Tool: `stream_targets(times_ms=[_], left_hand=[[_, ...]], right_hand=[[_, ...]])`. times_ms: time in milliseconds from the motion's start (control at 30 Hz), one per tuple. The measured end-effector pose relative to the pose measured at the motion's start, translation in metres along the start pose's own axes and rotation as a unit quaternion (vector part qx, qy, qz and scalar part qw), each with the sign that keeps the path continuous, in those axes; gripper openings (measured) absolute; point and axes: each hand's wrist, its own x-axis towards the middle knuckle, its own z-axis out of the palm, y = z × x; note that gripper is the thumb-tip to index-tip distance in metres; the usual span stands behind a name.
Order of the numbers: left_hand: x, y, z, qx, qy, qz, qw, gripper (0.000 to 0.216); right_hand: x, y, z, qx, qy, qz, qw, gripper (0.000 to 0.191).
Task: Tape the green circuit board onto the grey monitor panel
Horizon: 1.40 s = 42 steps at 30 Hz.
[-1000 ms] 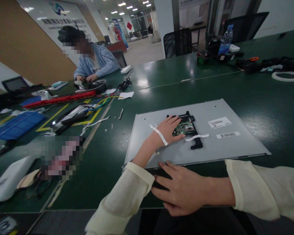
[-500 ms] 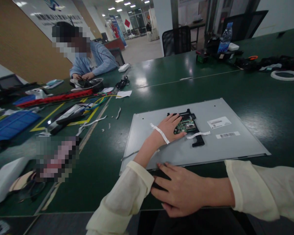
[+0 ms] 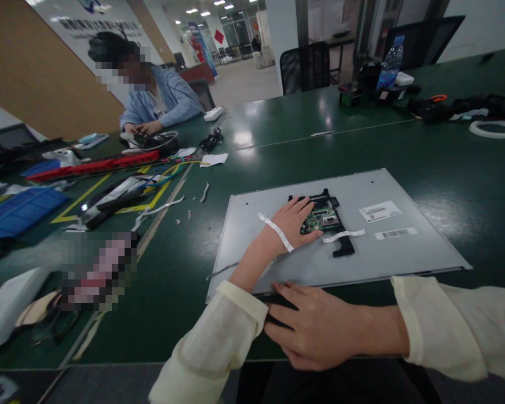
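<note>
A flat grey metal panel (image 3: 408,247) lies on the green table in front of me, with white labels (image 3: 380,211) at its right. On its middle sits a green circuit board (image 3: 320,222) in a black bracket (image 3: 344,246), a strip of white tape (image 3: 344,235) crossing the bracket's lower part. My left hand (image 3: 292,221) rests open with its fingers stretched over the board's left side. Another white strip (image 3: 276,232) lies across that hand near the wrist. My right hand (image 3: 315,325) lies open at the panel's front edge, fingers spread and pointing left, touching nothing I can name.
To the left are a blue basket (image 3: 23,212), a white box (image 3: 12,306) and several cables. A person (image 3: 160,101) in a light blue top works at the far left. A water bottle (image 3: 390,64) and a white ring (image 3: 494,129) stand at the far right.
Both hands keep their pose on and beside the panel. The whole view has shifted slightly, so the panel and hands appear a little further right.
</note>
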Motion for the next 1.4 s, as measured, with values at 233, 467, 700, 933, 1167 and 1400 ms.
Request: stream_targets(times_ms=[233, 467, 700, 933, 1167, 1400], left_hand=[[-0.007, 0.035, -0.013, 0.012, 0.104, 0.04, 0.994, 0.057], [-0.007, 0.062, -0.007, -0.009, 0.118, 0.117, 0.986, 0.042], [-0.008, 0.047, -0.002, 0.008, 0.146, 0.072, 0.987, 0.044], [-0.009, 0.051, 0.001, 0.012, 0.091, 0.054, 0.994, 0.04], [-0.009, 0.052, -0.002, 0.035, 0.08, 0.049, 0.995, 0.036], [-0.008, 0.049, 0.0, 0.051, 0.081, 0.059, 0.994, 0.037]], right_hand=[[0.002, 0.0, 0.0, 0.001, 0.012, 0.0, 1.0, 0.039], [0.003, 0.0, 0.002, 0.001, -0.006, 0.004, 1.0, 0.028], [-0.004, 0.009, -0.033, 0.013, 0.031, 0.04, 0.999, 0.02], [-0.056, 0.072, -0.084, 0.172, 0.141, 0.351, 0.91, 0.022], [-0.098, 0.127, -0.067, 0.17, 0.154, 0.499, 0.836, 0.028], [-0.1, 0.123, -0.051, 0.181, 0.088, 0.432, 0.879, 0.029]])
